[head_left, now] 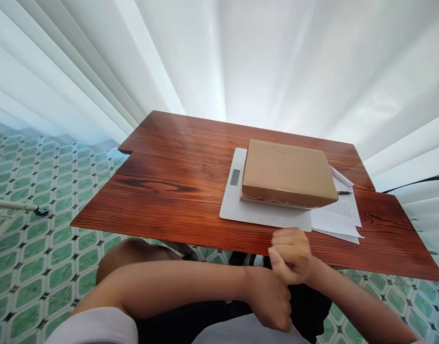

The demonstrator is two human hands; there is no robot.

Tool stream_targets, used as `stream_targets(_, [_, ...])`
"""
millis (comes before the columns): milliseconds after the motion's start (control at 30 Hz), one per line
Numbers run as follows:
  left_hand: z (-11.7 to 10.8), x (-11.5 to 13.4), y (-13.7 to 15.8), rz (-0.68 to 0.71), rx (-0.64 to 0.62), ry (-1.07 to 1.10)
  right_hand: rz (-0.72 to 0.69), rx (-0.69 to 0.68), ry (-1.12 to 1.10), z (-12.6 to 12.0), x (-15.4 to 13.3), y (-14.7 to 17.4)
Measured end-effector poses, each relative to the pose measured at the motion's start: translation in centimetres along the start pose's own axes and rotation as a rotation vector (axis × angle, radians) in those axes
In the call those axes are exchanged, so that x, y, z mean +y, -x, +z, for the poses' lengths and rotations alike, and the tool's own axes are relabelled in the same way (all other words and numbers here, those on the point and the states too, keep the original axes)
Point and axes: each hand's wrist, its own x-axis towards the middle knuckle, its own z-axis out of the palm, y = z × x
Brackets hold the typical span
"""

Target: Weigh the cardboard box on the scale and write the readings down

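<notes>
Over my lap, just in front of the table's near edge, my left hand [271,298] is curled into a fist with its back turned up. My right hand [291,255] is also closed, its thumb lying against the back of my left hand. Nothing shows sticking out of either fist; the palms are hidden. Beyond my hands, a closed brown cardboard box [287,169] rests on a flat white scale [228,203] with a small grey display [235,177]. Neither hand touches the box. Sheets of printed paper [339,215] lie right of the scale, partly under the box's overhang, with a dark pen [344,192] on them.
The reddish-brown wooden table [162,191] has stepped, uneven ends. White curtains [240,62] hang behind it and on both sides. Green and white patterned tiles [43,191] cover the floor. A pale metal leg with a caster [40,210] stands at the left. A dark strap [416,182] runs at the right.
</notes>
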Motion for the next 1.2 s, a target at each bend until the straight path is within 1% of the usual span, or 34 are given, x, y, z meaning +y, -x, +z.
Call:
stream_targets(33, [-0.7,0.1,0.2,0.106,0.029,0.023,0.028,0.094,0.05,-0.6,0.0,0.5])
stream_targets(67, [-1.4,0.1,0.4,0.129,0.09,0.033,0.066,0.195,0.101,-1.1,0.0,1.0])
stream_targets(100, [-2.3,0.2,0.6,0.09,0.173,0.038,0.111,0.294,0.149,-1.4,0.1,1.7])
stream_targets(200, [-5.2,0.2,0.7,-0.155,0.421,0.074,0.228,0.51,0.225,-1.9,0.3,3.4])
stream_targets(267, [-7.5,0.0,0.6,-0.24,0.498,0.096,0.292,0.611,0.252,-2.0,0.4,4.0])
stream_targets(367, [-10.7,-0.1,0.8,-0.369,0.552,0.131,0.375,0.738,0.275,-2.2,0.3,4.1])
stream_targets(433, [-12.3,-0.2,1.3,-0.451,0.626,0.18,0.38,0.791,0.254,-2.6,0.4,4.0])
stream_targets(500, [-13.3,-0.5,2.1,-0.535,0.737,0.187,0.372,0.834,0.228,-3.3,0.5,4.1])
stream_targets(567, [-13.6,-1.2,2.8,-0.627,0.847,0.135,0.375,0.878,0.206,-4.0,0.9,4.4])
stream_targets(633, [-13.6,-2.2,3.4,-0.716,0.925,0.061,0.392,0.921,0.19,-4.7,1.4,4.7])
stream_targets(733, [-13.4,-4.2,3.8,-0.848,0.956,-0.007,0.431,0.985,0.216,-5.4,2.2,5.0])
stream_targets(800, [-13.3,-5.5,3.9,-0.937,0.984,0.012,0.444,1.02,0.252,-5.5,2.8,5.0])
stream_targets(900, [-13.2,-7.1,3.8,-1.074,1.071,0.122,0.45,1.073,0.237,-5.4,3.3,4.7])
stream_targets(1000, [-13.0,-8.3,3.7,-1.198,1.096,0.315,0.476,1.105,0.166,-5.4,3.6,4.1])
stream_targets(1033, [-12.9,-8.6,3.6,-1.233,1.093,0.404,0.493,1.089,0.148,-5.4,3.7,3.9])
stream_targets(1100, [-12.9,-9.2,3.3,-1.29,1.079,0.566,0.555,1.014,0.112,-5.6,4.0,3.6])
stream_targets(1200, [-13.0,-9.6,2.8,-1.361,1.03,0.667,0.747,0.89,0.004,-5.8,4.5,3.2])
